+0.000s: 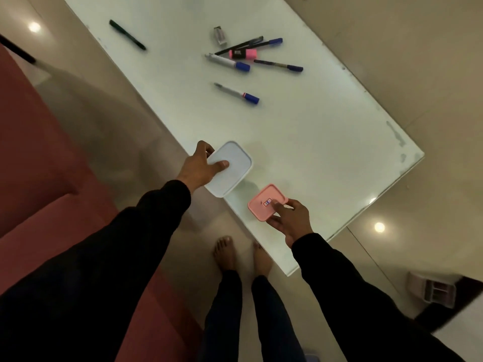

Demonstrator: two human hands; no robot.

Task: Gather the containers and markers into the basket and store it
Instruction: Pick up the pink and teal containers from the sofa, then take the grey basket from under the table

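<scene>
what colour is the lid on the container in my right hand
Pink, with a small label; the head view shows the lid under your right hand.

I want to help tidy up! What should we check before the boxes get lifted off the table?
1. Left hand holds the white box: ok, thumb on the lid, fingers around the edge.
2. Right hand holds the pink box: ok, fingers pinch its near edge.
3. Lids on both boxes: ok, they look shut.
4. Basket ready to take them: cannot tell, only a pale slotted thing shows on the floor.
5. Pens out of the way: ok, the blue-capped pen and the others lie farther up the table.
6. Pens gathered: not ok, all are loose.
</scene>
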